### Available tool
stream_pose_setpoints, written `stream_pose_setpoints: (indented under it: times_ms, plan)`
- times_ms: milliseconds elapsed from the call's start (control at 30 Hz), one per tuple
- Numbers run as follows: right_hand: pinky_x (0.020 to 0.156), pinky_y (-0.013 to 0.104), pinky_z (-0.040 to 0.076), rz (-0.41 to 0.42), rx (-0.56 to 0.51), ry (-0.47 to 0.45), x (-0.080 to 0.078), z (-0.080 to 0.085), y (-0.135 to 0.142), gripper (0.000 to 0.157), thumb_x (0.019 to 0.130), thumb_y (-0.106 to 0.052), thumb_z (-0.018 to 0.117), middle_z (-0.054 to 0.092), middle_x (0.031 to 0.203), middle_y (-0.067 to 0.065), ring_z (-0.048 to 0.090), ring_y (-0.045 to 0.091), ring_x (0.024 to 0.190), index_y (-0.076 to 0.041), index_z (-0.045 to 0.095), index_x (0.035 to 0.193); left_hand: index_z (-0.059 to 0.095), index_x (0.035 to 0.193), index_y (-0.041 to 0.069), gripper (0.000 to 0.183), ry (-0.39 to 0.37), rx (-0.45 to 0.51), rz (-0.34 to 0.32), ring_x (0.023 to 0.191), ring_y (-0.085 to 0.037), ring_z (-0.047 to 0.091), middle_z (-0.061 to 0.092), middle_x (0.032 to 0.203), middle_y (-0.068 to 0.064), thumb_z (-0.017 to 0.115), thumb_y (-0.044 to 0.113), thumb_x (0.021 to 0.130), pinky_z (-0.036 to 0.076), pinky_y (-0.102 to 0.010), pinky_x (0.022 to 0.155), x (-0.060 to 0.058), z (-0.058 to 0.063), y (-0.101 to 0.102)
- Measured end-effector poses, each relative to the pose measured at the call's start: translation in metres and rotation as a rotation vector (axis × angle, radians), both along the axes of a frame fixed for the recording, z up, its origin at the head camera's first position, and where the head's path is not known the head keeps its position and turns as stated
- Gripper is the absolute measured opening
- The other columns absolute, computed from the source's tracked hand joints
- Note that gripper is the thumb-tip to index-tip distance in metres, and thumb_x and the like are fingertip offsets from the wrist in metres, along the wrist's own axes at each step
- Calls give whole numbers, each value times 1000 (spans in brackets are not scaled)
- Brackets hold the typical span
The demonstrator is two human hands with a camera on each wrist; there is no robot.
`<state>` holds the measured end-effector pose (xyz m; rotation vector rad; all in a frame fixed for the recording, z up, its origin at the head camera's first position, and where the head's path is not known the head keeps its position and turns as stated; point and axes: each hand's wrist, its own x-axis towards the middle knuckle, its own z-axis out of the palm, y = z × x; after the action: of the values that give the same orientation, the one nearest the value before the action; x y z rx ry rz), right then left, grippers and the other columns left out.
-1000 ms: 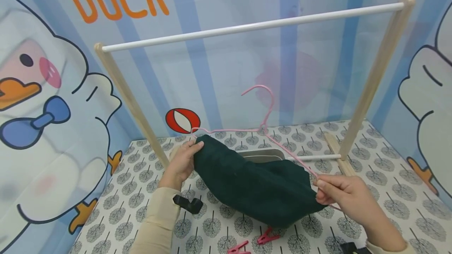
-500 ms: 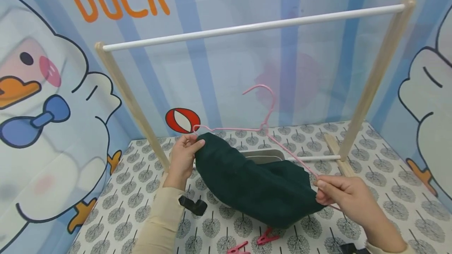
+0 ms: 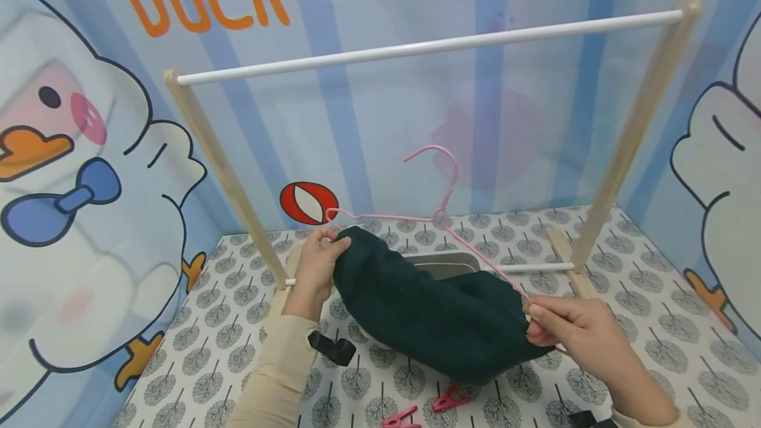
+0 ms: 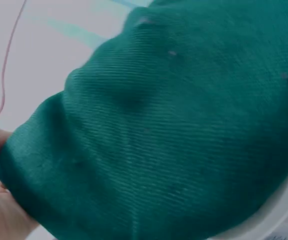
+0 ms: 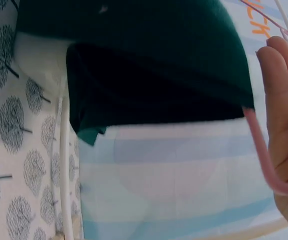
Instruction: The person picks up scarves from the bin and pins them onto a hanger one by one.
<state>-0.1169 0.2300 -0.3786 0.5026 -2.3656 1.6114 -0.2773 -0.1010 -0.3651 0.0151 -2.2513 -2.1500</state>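
A dark green cloth garment hangs spread along the lower bar of a pink wire hanger, whose hook points up. At the garment's upper left corner, my left hand pinches the cloth edge close to the hanger's left end. My right hand grips the hanger's right end, just beyond the cloth. Ribbed green fabric fills most of the left wrist view. In the right wrist view the pink hanger bar comes out from the garment's open end towards my right hand.
Behind the garment stands a grey-white basin, partly hidden. A drying rack with a white top rod and wooden posts spans the back. Two pink clothes pegs, one peg and another peg, lie near the front.
My left hand has shifted slightly right and up along the garment's left corner, drawing it a little closer to the hanger's end. My right hand has edged slightly left.
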Motion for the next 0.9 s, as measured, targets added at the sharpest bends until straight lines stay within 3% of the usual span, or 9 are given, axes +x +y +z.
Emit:
stream_pose_setpoints:
  times_ms: [100,200,267,333,400,533,667,767,900]
  plan:
    - [56,29,55,34,4,-10,-2,0,-3,19,92,2,51,65,71,-4,67,6,68,14,63,101,42,84,8,20,160,-70,-80,66,-16,46,43,65,1,60,1,87,38,-30,63,5,5,12]
    - [56,29,55,49,1,-8,-3,0,-7,21,93,2,50,65,71,-4,67,6,68,17,62,101,43,83,6,19,277,-211,-243,70,-19,43,45,66,0,61,1,87,36,-31,67,9,9,26]
    - [56,29,55,54,-13,10,-3,0,-7,19,92,3,50,65,72,-4,67,6,68,14,63,101,45,83,5,17,318,-292,-279,73,-21,44,52,73,-3,61,2,87,37,-32,69,10,11,32]
    - [56,29,55,65,-37,26,-4,0,-7,20,92,4,50,65,73,-4,67,6,69,3,66,104,47,82,5,15,339,-340,-232,74,-21,48,56,81,-6,61,0,86,39,-31,67,8,11,33]
    - [56,29,55,84,-63,43,-4,0,-6,26,91,6,50,66,73,-4,67,7,69,-9,68,105,52,81,6,11,354,-376,-137,75,-22,51,60,88,-9,61,0,85,41,-32,66,6,11,31]
    - [57,29,55,105,-92,25,-4,-1,-4,37,92,6,49,66,74,-5,68,7,71,-24,66,105,63,82,6,5,357,-385,11,84,-24,56,64,95,-11,62,3,85,46,-35,71,2,8,21]
    - [57,28,55,90,-106,14,-2,-4,1,42,91,7,49,66,75,-5,67,7,71,-30,65,104,65,89,5,5,306,-270,149,97,-23,55,64,104,-11,64,5,84,45,-37,79,0,4,10]
    - [56,27,55,113,-138,31,-1,-4,4,47,90,10,48,66,75,-5,68,7,70,-31,65,106,61,97,5,14,283,-163,249,93,-21,51,62,102,-14,65,4,84,42,-35,77,-4,2,2]
    - [56,27,54,157,-161,81,-3,-4,6,50,89,14,48,67,75,-5,68,7,69,-29,66,107,56,102,4,19,327,-72,312,86,-19,49,60,96,-16,64,3,84,41,-32,76,-7,3,-2]
